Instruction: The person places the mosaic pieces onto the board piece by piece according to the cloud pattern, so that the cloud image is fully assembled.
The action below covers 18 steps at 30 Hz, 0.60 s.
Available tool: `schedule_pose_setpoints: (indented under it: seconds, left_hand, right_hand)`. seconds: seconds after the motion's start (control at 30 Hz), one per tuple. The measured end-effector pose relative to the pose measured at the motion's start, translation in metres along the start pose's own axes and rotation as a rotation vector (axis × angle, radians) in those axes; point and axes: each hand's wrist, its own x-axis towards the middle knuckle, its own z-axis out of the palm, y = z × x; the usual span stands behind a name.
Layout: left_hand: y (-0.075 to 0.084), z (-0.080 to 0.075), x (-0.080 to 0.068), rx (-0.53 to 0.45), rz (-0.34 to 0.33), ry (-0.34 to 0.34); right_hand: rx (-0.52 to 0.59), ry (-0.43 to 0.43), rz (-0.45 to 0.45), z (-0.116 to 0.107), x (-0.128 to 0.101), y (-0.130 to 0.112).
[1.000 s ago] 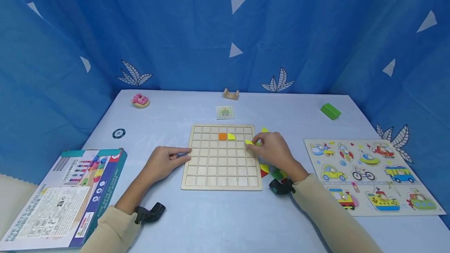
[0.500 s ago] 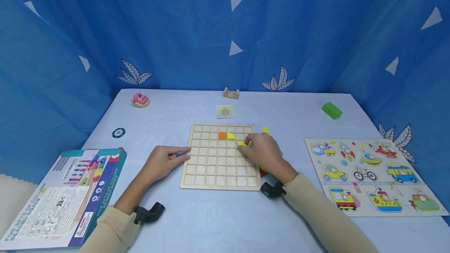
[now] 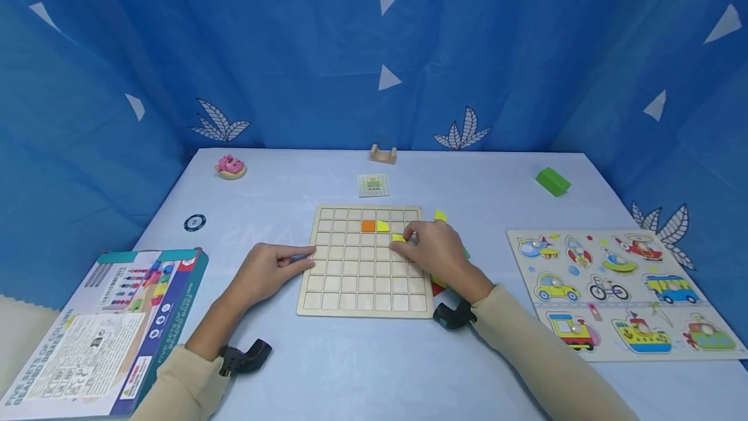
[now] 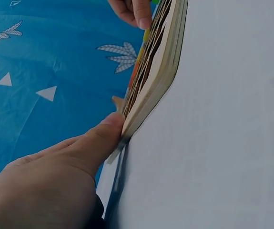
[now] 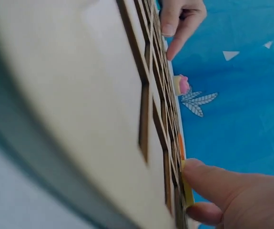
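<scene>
A square wooden grid board (image 3: pixel 347 283) lies in the middle of the table. An orange square tile (image 3: pixel 368 226) and a yellow tile with a rounded corner (image 3: pixel 382 226) sit side by side in its upper rows. My right hand (image 3: pixel 437 247) pinches a second yellow tile (image 3: pixel 398 238) over the board's right part, one row nearer me; in the right wrist view finger and thumb hold this tile (image 5: pixel 188 188) by its edge. Along the board's left edge, the straight thumb and forefinger of my left hand (image 3: pixel 265 273) touch the rim. Whether the held tile lies in a cell is hidden.
Yellow (image 3: pixel 440 216) and red tiles (image 3: pixel 437 288) lie right of the board, partly behind my hand. A pattern card (image 3: pixel 373 185) and a wooden holder (image 3: pixel 383 154) stand beyond it. A vehicle puzzle (image 3: pixel 622 297) is at right, a flat box (image 3: pixel 105 330) at left.
My right hand has moved left and inward over the board with the pinched yellow tile, then nearly stopped. My left hand has stayed at the board's left edge.
</scene>
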Motion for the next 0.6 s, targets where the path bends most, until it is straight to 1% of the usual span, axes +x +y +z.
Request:
schedule_pose_setpoints:
  seconds: [0.13,0.27,0.33,0.47,0.6]
  left_hand:
    - [-0.002,0.0,-0.001,0.049,0.025,0.005]
    - [-0.003,0.001,-0.002,0.058,0.027,0.015]
    - [-0.003,0.001,-0.003,0.056,0.033,0.021]
    - [-0.004,0.002,-0.003,0.049,0.047,0.029]
    - [-0.004,0.001,-0.002,0.044,0.056,0.03]
  right_hand:
    - [0.055,0.014,-0.008,0.003,0.001,0.004]
    - [0.091,0.021,-0.049,0.0,0.002,0.007]
    - [0.105,0.032,-0.049,-0.004,0.003,0.009]
    - [0.142,0.052,-0.013,-0.017,0.006,0.018]
    - [0.191,0.017,-0.005,-0.032,0.009,0.036]
